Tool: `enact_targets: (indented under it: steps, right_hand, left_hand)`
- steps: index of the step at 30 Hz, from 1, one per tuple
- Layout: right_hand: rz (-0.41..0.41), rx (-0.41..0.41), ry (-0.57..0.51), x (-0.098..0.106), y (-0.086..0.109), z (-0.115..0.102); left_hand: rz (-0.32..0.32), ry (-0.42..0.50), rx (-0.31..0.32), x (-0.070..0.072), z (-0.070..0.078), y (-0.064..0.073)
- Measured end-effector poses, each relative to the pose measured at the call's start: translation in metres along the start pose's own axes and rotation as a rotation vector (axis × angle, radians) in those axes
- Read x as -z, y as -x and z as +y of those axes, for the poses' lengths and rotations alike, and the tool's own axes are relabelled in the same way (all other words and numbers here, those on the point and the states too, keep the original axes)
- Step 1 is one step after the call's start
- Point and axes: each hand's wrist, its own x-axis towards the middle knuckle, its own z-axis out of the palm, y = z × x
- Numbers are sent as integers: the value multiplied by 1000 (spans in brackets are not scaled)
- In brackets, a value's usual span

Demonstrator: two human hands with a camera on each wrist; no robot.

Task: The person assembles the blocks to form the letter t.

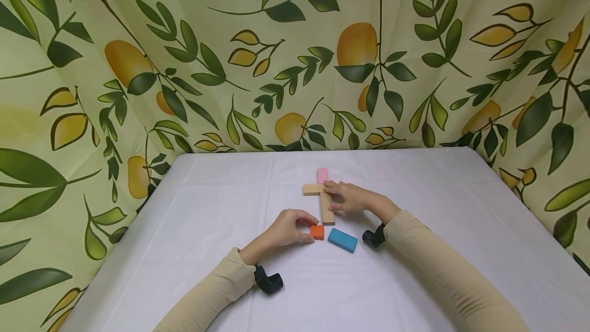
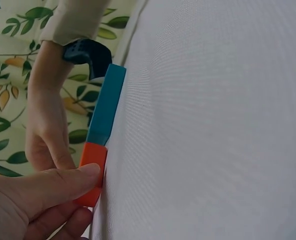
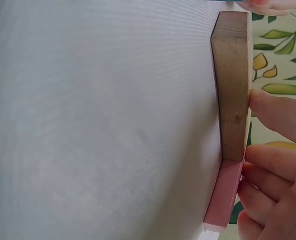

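Note:
My left hand (image 1: 287,228) pinches a small orange block (image 1: 317,232) low at the white cloth. In the left wrist view the thumb lies over the orange block (image 2: 93,155), whose end overlaps the blue block (image 2: 106,107). My right hand (image 1: 352,198) rests its fingertips on the upper edge of a long plain wooden block (image 1: 327,214). The right wrist view shows the thumb and fingers along the top of that wooden block (image 3: 233,95), beside a pink block (image 3: 224,197). A second wooden block (image 1: 312,189) lies crosswise at the far end, below the pink block (image 1: 322,175).
The blue block (image 1: 343,240) lies slanted on the cloth, right of the orange one. A white cloth covers the table (image 1: 230,193). Behind it hangs a leaf-and-fruit patterned curtain (image 1: 295,65). Black wrist cameras (image 1: 269,281) sit on both forearms.

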Motion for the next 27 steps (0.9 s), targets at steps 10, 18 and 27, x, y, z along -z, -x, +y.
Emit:
enact_targets:
  steps: [10,18,27]
  right_hand:
    - [13,-9,19,-1,0,-1]
    - [19,-4,23,-3,-1,-2]
    - [44,22,27,-5,0,-1]
  left_hand:
    - [-3,-17,-36,-3,-2,0]
    - [-5,-12,-33,-5,-1,0]
    - [-16,0,-29,-7,-1,-2]
